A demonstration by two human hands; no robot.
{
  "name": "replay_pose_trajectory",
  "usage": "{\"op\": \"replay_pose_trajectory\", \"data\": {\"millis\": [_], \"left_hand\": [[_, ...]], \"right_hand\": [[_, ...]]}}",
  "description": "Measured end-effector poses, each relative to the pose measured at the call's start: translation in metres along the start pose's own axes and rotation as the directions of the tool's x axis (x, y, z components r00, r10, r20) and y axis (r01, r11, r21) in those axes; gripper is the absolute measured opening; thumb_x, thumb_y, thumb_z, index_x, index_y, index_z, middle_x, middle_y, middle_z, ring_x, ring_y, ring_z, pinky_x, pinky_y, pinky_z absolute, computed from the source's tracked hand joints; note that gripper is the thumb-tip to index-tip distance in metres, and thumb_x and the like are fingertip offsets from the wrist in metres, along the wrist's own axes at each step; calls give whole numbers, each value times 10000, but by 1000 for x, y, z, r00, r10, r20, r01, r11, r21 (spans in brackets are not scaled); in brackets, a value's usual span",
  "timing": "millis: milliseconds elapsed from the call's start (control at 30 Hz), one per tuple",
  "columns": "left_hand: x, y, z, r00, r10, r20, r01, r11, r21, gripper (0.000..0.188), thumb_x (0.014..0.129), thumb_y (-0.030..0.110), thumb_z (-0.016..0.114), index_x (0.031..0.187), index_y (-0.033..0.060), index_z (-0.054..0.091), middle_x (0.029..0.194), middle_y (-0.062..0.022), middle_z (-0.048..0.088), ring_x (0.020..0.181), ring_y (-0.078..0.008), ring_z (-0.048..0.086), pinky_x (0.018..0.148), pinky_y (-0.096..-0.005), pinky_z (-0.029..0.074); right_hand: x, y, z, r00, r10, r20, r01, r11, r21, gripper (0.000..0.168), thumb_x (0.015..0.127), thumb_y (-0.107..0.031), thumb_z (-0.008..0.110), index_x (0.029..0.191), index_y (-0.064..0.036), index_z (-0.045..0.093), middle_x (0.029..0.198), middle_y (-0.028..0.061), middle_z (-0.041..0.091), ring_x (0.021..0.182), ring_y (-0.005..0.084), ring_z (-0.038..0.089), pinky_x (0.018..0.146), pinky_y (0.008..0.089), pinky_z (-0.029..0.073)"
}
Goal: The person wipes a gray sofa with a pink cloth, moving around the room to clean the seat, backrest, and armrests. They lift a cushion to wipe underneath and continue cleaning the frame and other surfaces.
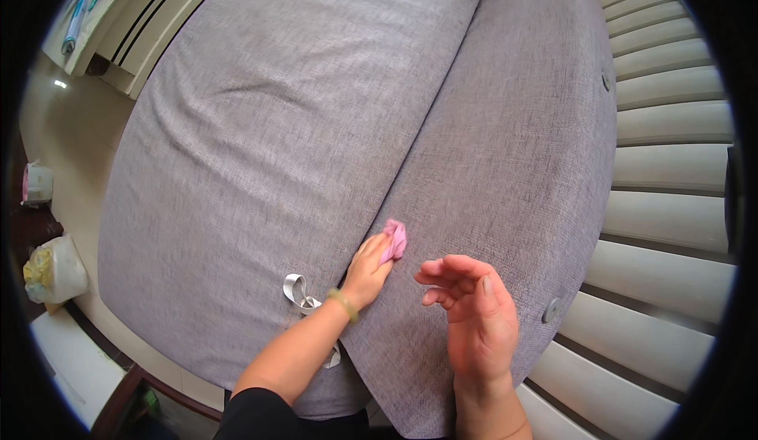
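Observation:
A pink cloth [394,242] is bunched in my left hand [368,268], which rests by the dark seam between the two grey fabric sections of a sofa bed [260,120]. A yellowish-green bangle [343,305] is around my left wrist. My right hand [474,310] appears over the right-hand section [503,144], palm turned inward, its fingers slightly curled and holding nothing. Just left of my left wrist, a white strap loop [294,291] lies on the fabric. A round grey button [551,310] sits near the right edge of the sofa bed.
White horizontal slats [669,165] run along the right side. At the upper left stands a pale cabinet [142,25] with a blue tube-shaped item [74,25] on top. A white plastic bag [65,271] and a small white container [38,183] are at the left.

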State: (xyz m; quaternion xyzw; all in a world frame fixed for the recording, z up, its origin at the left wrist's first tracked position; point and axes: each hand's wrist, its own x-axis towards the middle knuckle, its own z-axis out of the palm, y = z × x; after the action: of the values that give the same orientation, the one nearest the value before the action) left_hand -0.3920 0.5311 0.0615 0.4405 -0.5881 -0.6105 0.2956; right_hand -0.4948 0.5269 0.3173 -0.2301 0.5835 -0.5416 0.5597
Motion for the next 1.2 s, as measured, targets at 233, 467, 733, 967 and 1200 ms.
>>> {"op": "replay_pose_trajectory", "data": {"millis": [233, 467, 733, 967, 1200], "left_hand": [[79, -19, 12, 998, 10, -62, 0, 988, 157, 578, 927, 250, 528, 1455, 43, 418, 1514, -149, 410, 1391, -314, 398, 1126, -429, 332], [134, 57, 7, 882, -463, 90, 422, 861, 285, 565, 956, 364, 426, 1463, 116, 409, 1564, -90, 351, 1367, -340, 418, 1111, -398, 346], [3, -6, -2, 979, -205, -5, 198, 935, 296, 534, 948, 251, 506, 1432, 39, 431, 1486, -165, 438, 1331, -346, 454, 1082, -413, 389], [-104, -14, -20, 938, -344, -33, 341, 906, 251, 552, 932, 187, 546, 1425, -32, 427, 1478, -239, 430, 1348, -360, 449, 1105, -374, 369], [-44, -9, 2, 980, -169, -108, 184, 971, 150, 510, 930, 168, 509, 1422, 48, 458, 1495, -151, 438, 1313, -326, 486, 1062, -389, 414]], "right_hand": [[-1, 0, 6, 997, 19, 74, -26, 996, 83, 399, 1041, -254, 451, 1274, 62, 525, 1234, 210, 628, 1158, 270, 600, 912, 347, 465], [-3, 2, 5, 997, -11, 78, 10, 1000, 19, 399, 1038, -254, 461, 1272, 62, 530, 1217, 208, 637, 1126, 263, 613, 902, 338, 465], [-1, -1, 6, 997, -16, 82, 14, 1000, 19, 358, 1039, -217, 451, 1243, 61, 549, 1184, 196, 652, 1074, 248, 633, 884, 335, 468], [-2, -1, 6, 997, -11, 77, 9, 1000, 28, 360, 1040, -218, 447, 1242, 62, 549, 1176, 195, 655, 1064, 251, 638, 875, 332, 470], [-2, 1, 4, 997, -24, 78, 21, 999, 27, 357, 1041, -222, 446, 1238, 56, 555, 1171, 191, 659, 1048, 242, 645, 865, 327, 472]]}}
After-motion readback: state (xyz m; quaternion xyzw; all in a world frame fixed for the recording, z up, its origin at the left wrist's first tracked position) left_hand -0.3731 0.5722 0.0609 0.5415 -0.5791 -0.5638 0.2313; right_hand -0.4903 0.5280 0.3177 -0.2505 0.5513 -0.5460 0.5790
